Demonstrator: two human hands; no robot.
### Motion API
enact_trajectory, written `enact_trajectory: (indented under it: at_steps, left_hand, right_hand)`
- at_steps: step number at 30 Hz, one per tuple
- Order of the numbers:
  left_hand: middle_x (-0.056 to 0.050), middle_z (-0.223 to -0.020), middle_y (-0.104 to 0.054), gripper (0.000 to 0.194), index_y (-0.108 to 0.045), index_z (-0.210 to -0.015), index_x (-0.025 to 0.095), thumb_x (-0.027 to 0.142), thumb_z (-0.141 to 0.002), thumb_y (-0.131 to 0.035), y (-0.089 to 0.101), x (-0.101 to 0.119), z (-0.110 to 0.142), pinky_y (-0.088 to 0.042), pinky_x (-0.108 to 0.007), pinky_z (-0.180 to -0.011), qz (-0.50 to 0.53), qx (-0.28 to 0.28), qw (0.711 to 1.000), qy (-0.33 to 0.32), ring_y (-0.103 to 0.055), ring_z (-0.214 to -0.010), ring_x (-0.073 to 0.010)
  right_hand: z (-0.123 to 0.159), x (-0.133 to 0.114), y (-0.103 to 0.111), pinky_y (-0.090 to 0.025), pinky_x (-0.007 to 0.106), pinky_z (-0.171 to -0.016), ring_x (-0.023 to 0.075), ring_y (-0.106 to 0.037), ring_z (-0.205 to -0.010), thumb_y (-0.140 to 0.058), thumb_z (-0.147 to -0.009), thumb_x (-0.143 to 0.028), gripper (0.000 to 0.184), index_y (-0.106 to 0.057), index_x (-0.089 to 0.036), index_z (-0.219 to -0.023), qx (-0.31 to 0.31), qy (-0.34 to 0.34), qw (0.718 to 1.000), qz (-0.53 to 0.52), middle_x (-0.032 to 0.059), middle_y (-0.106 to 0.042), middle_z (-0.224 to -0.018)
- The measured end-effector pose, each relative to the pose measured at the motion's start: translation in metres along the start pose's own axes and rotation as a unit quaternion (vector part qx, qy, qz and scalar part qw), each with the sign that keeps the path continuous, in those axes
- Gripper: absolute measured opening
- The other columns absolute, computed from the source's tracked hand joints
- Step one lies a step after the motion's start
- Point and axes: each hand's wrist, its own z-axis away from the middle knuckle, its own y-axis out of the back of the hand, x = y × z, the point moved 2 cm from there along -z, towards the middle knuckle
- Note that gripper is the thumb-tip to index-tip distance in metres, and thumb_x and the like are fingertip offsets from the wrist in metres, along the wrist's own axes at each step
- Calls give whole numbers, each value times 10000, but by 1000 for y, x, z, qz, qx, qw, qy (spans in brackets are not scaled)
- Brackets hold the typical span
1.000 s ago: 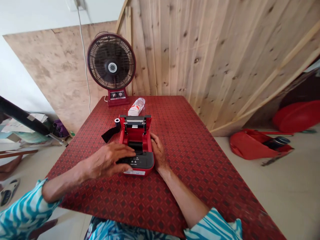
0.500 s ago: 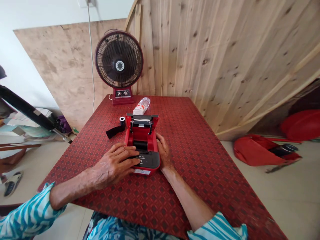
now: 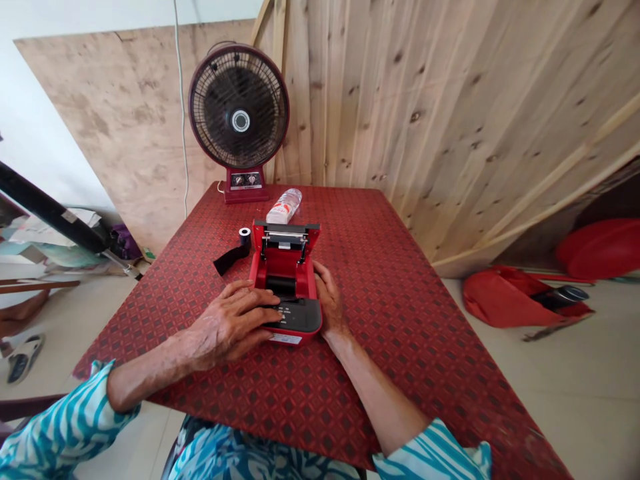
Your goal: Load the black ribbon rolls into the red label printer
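A red and black printer (image 3: 300,317) sits on the table before me, its lid (image 3: 286,232) raised at the back. Inside its bay lies a black roll (image 3: 281,285). My left hand (image 3: 233,320) lies over the printer's left front, fingers stretched across the dark button panel and fingertips by the front edge of the bay. Curved against the printer's right side is my right hand (image 3: 330,303); its thumb is hidden. Left of the printer stands a small black roll with a white core (image 3: 245,235), a black strip (image 3: 231,259) trailing from it.
Behind the printer a clear bottle with a label (image 3: 284,207) lies on its side. A dark red fan (image 3: 240,120) stands at the back of the patterned red table (image 3: 380,287). A wooden plank wall (image 3: 400,100) rises behind. On the floor at right is a red bag (image 3: 500,297).
The view has tipped slightly downward, so the fan and wall sit higher in it. Both hands stay at the printer, with only a slight shift of the left fingers over the panel.
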Motion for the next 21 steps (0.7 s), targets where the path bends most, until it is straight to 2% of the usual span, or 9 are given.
enact_trajectory:
  at_steps: [13, 21]
  left_hand:
    - [-86, -1188, -653, 216, -582, -1129, 184, 241, -927, -531, -3, 1, 0, -353, -396, -1062, 1, 23, 1000, -2, -576, -1161, -190]
    - [-148, -1264, -596, 430, -499, -1258, 168, 328, -875, -612, -2, -5, 14, -421, -444, -1018, -7, 60, 998, 27, -526, -1227, -257]
  right_hand:
    - [0, 1, 0, -408, 408, -1029, 211, -569, -1160, -494, -847, -385, 346, -611, -254, -1145, 0, -5, 1000, -8, 37, -647, -1226]
    - [0, 0, 0, -395, 412, -1044, 207, -563, -1162, -491, -844, -372, 338, -614, -251, -1135, -1, 6, 1000, -7, 35, -649, -1222]
